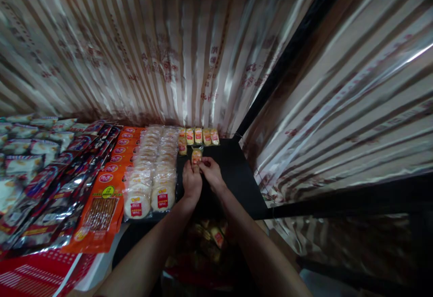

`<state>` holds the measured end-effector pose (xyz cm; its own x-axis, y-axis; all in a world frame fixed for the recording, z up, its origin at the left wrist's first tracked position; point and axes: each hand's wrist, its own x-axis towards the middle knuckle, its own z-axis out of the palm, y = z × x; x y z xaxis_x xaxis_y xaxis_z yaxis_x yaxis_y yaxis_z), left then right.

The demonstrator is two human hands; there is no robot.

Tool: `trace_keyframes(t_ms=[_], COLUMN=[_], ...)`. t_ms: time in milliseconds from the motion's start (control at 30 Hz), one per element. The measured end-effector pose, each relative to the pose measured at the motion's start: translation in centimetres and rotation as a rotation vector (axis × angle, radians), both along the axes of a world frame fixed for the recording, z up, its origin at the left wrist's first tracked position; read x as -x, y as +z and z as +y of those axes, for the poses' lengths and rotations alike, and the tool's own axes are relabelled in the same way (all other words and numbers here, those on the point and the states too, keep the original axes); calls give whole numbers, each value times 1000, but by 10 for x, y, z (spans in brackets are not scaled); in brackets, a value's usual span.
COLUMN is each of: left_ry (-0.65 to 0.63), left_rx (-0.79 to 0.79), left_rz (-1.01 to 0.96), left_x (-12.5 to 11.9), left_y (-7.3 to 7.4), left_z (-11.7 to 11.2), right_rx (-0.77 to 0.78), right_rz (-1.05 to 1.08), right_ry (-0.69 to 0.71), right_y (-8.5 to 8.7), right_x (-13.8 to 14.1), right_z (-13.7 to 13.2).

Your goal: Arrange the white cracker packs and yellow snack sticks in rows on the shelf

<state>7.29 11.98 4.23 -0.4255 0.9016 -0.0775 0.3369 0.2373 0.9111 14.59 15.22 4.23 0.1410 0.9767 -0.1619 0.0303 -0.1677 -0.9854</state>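
Between my two hands is a small yellow snack packet (pixel 196 155) with a red label, above the black shelf board (pixel 233 166). My left hand (pixel 192 180) has its fingers closed on the packet's near left side. At its right edge, the fingers of my right hand (pixel 211 173) pinch it. Just beyond, a row of similar yellow packets (pixel 198 136) stands along the back of the shelf, with another yellow packet (pixel 182 147) in front of the row's left end. Below my forearms, more packets (pixel 217 237) lie in a dark, partly hidden container.
Stacked rice cracker packs (pixel 163 195) fill the shelf left of my hands. Farther left lie orange snack bags (pixel 101 211), dark shiny bags (pixel 50 206) and white bags (pixel 25 166). A red basket (pixel 30 274) sits below. Printed curtains (pixel 189 62) and a black post (pixel 280 71) bound the shelf.
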Motion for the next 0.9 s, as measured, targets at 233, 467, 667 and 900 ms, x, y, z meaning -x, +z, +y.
trace_keyframes(t_ms=[233, 467, 667, 900], left_ry=[54, -35, -47, -52], left_rx=[50, 102, 111, 78], left_rz=[19, 114, 91, 5], left_x=[1, -3, -2, 8], left_y=[-10, -6, -2, -3], left_z=[25, 26, 30, 34], right_rx=[-118, -212, -216, -155], right_rz=[-284, -317, -365, -466], right_ry=[-116, -72, -58, -71], right_y=[-14, -22, -21, -17], right_x=[1, 15, 20, 28], right_z=[40, 59, 65, 68])
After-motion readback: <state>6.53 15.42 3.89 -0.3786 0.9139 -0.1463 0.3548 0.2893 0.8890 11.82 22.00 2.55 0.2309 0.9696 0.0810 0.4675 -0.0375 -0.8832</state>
